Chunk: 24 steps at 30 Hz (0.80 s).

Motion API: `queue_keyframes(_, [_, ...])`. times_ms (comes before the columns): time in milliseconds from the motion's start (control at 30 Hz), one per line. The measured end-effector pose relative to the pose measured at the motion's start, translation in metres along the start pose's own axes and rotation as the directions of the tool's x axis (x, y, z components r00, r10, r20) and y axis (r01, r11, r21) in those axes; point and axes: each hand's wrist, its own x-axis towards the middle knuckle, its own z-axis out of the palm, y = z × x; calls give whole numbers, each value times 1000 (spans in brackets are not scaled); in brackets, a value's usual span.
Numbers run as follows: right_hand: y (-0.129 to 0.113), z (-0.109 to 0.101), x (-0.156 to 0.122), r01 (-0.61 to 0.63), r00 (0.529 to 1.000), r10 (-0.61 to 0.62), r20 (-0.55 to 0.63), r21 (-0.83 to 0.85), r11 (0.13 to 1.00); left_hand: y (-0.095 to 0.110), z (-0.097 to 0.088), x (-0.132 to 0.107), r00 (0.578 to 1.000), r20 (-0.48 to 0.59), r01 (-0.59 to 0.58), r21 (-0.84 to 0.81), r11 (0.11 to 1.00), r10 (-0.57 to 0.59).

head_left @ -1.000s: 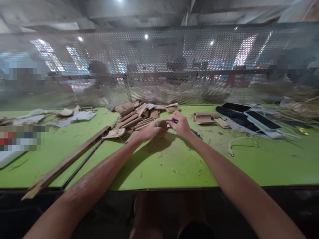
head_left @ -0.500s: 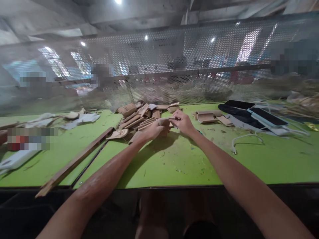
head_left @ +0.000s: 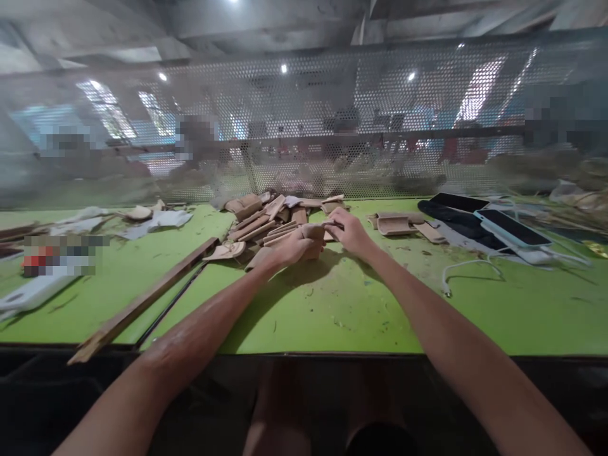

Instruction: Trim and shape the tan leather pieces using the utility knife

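Observation:
My left hand (head_left: pixel 291 247) is closed around a tan, curved leather-like piece (head_left: pixel 313 233) just above the green table (head_left: pixel 332 310). Against that piece's right edge my right hand (head_left: pixel 349 231) pinches with thumb and fingers pressed together. Both hands meet in front of a pile of similar tan pieces (head_left: pixel 266 218) at the table's middle back. I cannot make out exactly what the right fingers pinch.
A long wooden strip (head_left: pixel 147 297) lies diagonally at the left. More tan pieces (head_left: pixel 396 223) sit right of my hands. Dark phones (head_left: pixel 503 226) and a white cable (head_left: pixel 468 266) lie at the right. Perforated metal mesh (head_left: pixel 308 126) walls the far edge; people work beyond it.
My hands stay together on the tan piece with only small finger shifts. The view has tilted and shifted slightly.

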Motion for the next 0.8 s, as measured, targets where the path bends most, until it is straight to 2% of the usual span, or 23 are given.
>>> queue_keyframes(167, [1, 4, -2, 14, 1000, -14, -8, 3, 1000, 4, 2, -2, 1000, 11, -19, 42, 999, 18])
queue_keyframes(300, [0, 3, -3, -54, 998, 54, -34, 12, 998, 6, 5, -4, 999, 53, 4, -19, 1000, -3])
queue_keyframes(467, [1, 2, -3, -16, 999, 18, -36, 36, 999, 6, 5, -2, 999, 11, -49, 26, 998, 49])
queue_keyframes(600, [1, 3, -3, -62, 997, 65, -44, 73, 995, 9, 4, 0, 998, 60, 0, -5, 1000, 0])
queue_keyframes(733, [-2, 4, -3, -2, 1000, 5, -29, 82, 997, 12, 5, -3, 999, 41, -27, 17, 1000, 26])
queue_keyframes(800, [-3, 4, -4, -18, 1000, 19, -19, 75, 997, 12, 6, -4, 999, 30, -29, 20, 999, 28])
